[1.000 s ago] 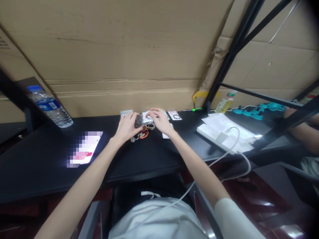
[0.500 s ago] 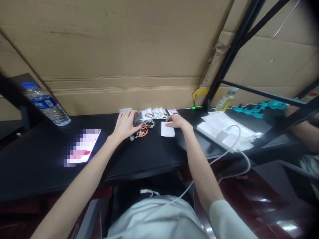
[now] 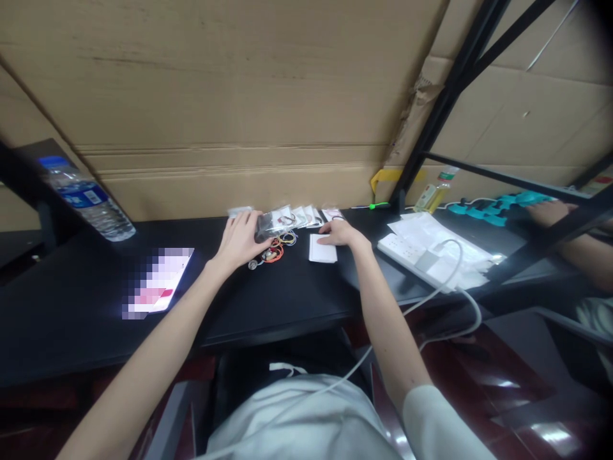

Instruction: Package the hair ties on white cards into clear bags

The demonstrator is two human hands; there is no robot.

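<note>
My left hand rests at the left end of a row of small clear plastic bags. Its thumb and fingers close around the nearest one, a bag with dark contents. Just below lies a loose bundle of thin coloured wires beside a small round metal piece. My right hand grips the upper right corner of a small stack of white paper, thumb on top; its other fingertips are partly hidden.
A water bottle and a lit phone are at left. To the right are a white power strip under papers, a white cable, a yellow drink bottle and a black metal frame. Another person's arm reaches in at far right.
Both hands keep almost the same places and holds. At the far right, the other person's hand has moved left towards the turquoise items.
</note>
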